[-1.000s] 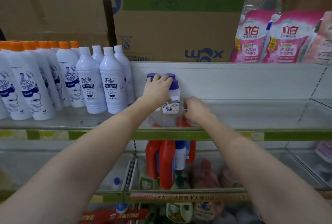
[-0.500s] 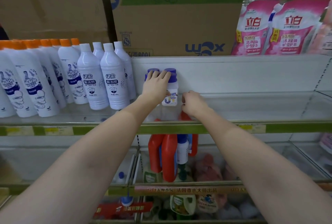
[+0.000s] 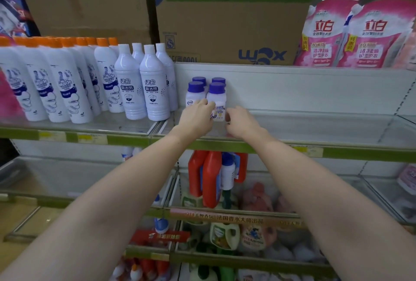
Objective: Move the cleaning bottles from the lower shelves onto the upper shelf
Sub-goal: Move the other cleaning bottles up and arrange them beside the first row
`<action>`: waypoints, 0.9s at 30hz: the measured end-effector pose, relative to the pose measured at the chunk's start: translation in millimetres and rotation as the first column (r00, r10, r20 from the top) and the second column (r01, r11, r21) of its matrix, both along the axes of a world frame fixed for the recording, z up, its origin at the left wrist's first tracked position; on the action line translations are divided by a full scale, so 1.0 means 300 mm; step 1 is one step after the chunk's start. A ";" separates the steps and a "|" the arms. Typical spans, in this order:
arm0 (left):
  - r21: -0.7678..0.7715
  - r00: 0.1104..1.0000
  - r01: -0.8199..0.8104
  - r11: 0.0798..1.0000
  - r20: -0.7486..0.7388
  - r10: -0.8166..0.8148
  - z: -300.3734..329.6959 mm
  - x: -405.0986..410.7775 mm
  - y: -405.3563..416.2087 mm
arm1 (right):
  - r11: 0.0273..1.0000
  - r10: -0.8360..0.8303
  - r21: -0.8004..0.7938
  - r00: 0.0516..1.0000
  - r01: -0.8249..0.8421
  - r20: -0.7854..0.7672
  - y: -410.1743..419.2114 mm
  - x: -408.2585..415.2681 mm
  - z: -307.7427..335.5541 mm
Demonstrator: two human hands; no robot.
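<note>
Even, soft overhead light falling across upper shelf [image 3: 292,145]; shadows staying faint. Pale glare washing over clear dividers [image 3: 382,127]. Wide-angle lens bending shelf lines at edges. Left margin smearing; lowest shelf goods going soft, slightly dim. Centre holding sharp.

Left hand [image 3: 198,115] came down off the purple caps and ended low on the bodies of the four small bottles [image 3: 206,97], so all four caps showed. Right hand [image 3: 239,123] stayed beside the front right bottle. Camera view dropped slightly.
</note>
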State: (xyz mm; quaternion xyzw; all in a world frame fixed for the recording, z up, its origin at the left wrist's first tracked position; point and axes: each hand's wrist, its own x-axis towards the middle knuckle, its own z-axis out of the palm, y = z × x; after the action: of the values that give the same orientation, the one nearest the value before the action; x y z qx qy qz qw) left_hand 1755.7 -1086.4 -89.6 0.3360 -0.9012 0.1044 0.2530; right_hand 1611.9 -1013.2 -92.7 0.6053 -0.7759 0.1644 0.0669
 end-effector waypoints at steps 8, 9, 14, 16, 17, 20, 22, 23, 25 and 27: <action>0.058 1.000 -0.003 0.998 -0.025 0.004 -0.057 0.116 0.100 | 0.994 0.091 -0.073 0.994 -0.087 0.053 0.103 0.071 -0.022; 0.074 1.000 -0.003 0.997 -0.023 0.005 -0.065 0.134 0.108 | 0.991 0.107 -0.081 0.993 -0.103 0.049 0.115 0.086 -0.030; 0.110 1.000 0.002 0.994 0.026 -0.005 -0.161 0.282 0.122 | 0.989 0.139 -0.071 0.984 -0.132 0.111 0.175 0.187 -0.122; 0.191 0.999 0.012 0.982 0.043 -0.020 -0.223 0.350 0.131 | 0.993 0.119 -0.008 0.981 -0.119 0.154 0.204 0.243 -0.188; 0.233 0.998 0.011 0.972 0.051 -0.023 -0.258 0.384 0.135 | 0.994 0.101 0.024 0.981 -0.106 0.164 0.217 0.271 -0.230; 0.336 0.997 -0.018 0.942 0.075 -0.008 -0.376 0.481 0.140 | 0.991 0.046 0.114 0.978 -0.070 0.201 0.254 0.365 -0.358; 0.396 0.997 -0.027 0.918 0.074 -0.003 -0.449 0.539 0.145 | 0.985 0.021 0.161 0.974 -0.058 0.224 0.275 0.427 -0.430; 0.419 0.997 -0.022 0.908 0.070 -0.008 -0.480 0.564 0.148 | 0.982 0.017 0.177 0.974 -0.059 0.227 0.284 0.456 -0.459; 0.442 0.998 0.002 0.897 0.062 -0.033 -0.528 0.603 0.160 | 0.981 0.004 0.187 0.971 -0.050 0.239 0.302 0.507 -0.512; 0.463 0.998 0.016 0.886 0.053 -0.046 -0.565 0.633 0.175 | 0.982 -0.030 0.186 0.969 -0.017 0.246 0.317 0.550 -0.556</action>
State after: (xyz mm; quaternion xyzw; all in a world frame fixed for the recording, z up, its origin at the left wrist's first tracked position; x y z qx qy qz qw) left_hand 1945.4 -1033.9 -259.1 0.3689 -0.9128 -0.1067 0.1390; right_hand 1776.7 -918.0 -259.5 0.5811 -0.7922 0.1649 -0.0870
